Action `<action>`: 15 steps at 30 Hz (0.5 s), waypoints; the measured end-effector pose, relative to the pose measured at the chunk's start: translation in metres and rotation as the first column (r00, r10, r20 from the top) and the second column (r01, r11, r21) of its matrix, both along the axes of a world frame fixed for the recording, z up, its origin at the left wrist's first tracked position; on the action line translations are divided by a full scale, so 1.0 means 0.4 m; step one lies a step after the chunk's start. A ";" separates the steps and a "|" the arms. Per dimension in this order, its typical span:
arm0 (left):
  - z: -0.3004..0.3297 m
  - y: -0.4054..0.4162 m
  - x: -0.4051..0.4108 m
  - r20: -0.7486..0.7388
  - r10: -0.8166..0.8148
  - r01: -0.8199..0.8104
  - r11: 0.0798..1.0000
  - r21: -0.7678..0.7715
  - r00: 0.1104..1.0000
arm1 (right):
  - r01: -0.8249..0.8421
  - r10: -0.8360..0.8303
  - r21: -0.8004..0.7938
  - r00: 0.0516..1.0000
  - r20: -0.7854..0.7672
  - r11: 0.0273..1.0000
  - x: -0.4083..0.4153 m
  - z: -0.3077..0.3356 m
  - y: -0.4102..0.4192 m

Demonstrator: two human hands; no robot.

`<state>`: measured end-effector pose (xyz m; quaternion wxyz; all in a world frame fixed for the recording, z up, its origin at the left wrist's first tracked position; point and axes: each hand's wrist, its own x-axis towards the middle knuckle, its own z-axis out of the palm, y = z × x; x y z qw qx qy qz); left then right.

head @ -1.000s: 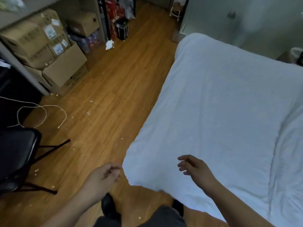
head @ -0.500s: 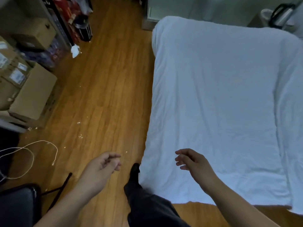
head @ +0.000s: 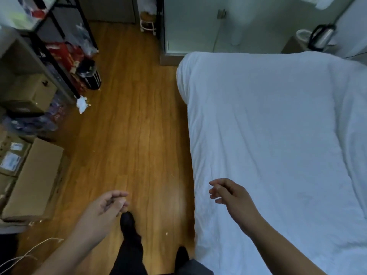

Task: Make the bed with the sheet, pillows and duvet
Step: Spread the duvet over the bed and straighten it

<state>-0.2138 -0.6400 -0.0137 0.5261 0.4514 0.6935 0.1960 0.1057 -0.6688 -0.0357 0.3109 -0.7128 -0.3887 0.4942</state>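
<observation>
No text could be read anywhere. The cardboard boxes (head: pixel 31 175) at the left carried pale shipping labels (head: pixel 11 160), but their print was too blurred to make out. The red packaging (head: pixel 65 54) on the shelf showed markings that were likewise illegible.

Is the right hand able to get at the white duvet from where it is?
Probably yes: the right hand hovers empty over the duvet near its left edge, with nothing between them.

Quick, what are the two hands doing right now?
Left hand: open, fingers loosely curled, empty, over the floor.
Right hand: open, empty, above the white duvet.
</observation>
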 end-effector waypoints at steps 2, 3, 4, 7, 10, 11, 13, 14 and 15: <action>-0.016 0.130 -0.037 0.010 -0.036 0.036 0.999 0.010 0.999 | 0.052 -0.052 0.007 0.998 0.019 0.999 -0.032 -0.001 0.089; -0.023 0.196 -0.055 0.024 -0.055 0.055 0.998 0.013 0.998 | 0.084 -0.084 0.016 0.996 0.025 0.996 -0.051 0.000 0.132; -0.027 0.268 -0.073 0.029 -0.084 0.083 0.996 0.015 0.996 | 0.122 -0.123 0.028 0.992 0.028 0.992 -0.071 0.002 0.179; -0.034 0.473 -0.125 0.017 -0.187 0.187 0.982 0.023 0.982 | 0.222 -0.224 0.050 0.974 0.038 0.974 -0.128 0.022 0.312; -0.016 0.672 -0.152 0.039 -0.277 0.275 0.960 0.042 0.960 | 0.285 -0.289 0.066 0.955 0.063 0.956 -0.168 0.040 0.433; -0.006 0.736 -0.150 0.040 -0.299 0.296 0.954 0.054 0.953 | 0.308 -0.312 0.070 0.948 0.063 0.949 -0.176 0.044 0.472; 0.007 0.856 -0.137 0.051 -0.326 0.322 0.944 0.075 0.944 | 0.355 -0.359 0.073 0.932 0.050 0.932 -0.180 0.047 0.552; 0.007 0.914 -0.127 0.055 -0.333 0.328 0.941 0.083 0.941 | 0.373 -0.376 0.070 0.925 0.050 0.925 -0.176 0.043 0.594; 0.002 0.973 -0.115 0.053 -0.340 0.334 0.938 0.093 0.939 | 0.388 -0.392 0.065 0.919 0.051 0.919 -0.170 0.038 0.638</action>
